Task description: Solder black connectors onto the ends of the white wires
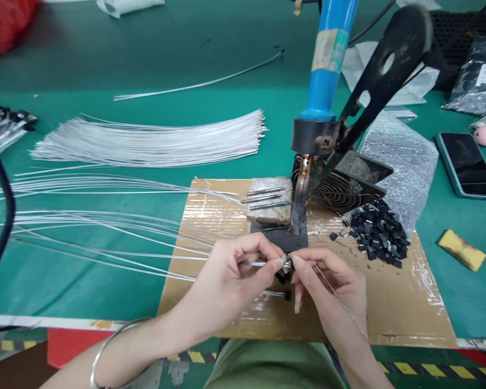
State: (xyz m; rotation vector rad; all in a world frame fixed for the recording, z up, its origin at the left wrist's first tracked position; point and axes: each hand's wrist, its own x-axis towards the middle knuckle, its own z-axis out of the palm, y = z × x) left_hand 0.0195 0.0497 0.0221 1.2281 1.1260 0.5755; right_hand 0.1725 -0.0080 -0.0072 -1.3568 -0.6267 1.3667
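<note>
My left hand (238, 278) pinches a thin pale wire (256, 263), its end at my fingertips. Meeting it there, my right hand (334, 283) has thumb and finger pressed together on a small black connector (290, 263), mostly hidden by the fingertips. A fine strand of solder wire (334, 289) runs out from the right fingers across that palm. Under my hands, a wire with a black connector (287, 295) on its end lies on the cardboard (397, 308). Just beyond the fingertips, the soldering iron's tip (297, 213) points down, beside a worn block (269, 213) bearing several metal-ended wires.
The iron's blue handle (322, 81) and black bracket (384, 70) rise above the work. A heap of black connectors (378, 232) is at right, near bubble wrap (400, 162), a phone (467, 165) and a yellow sponge (461, 249). A wire bundle (154, 140) lies left.
</note>
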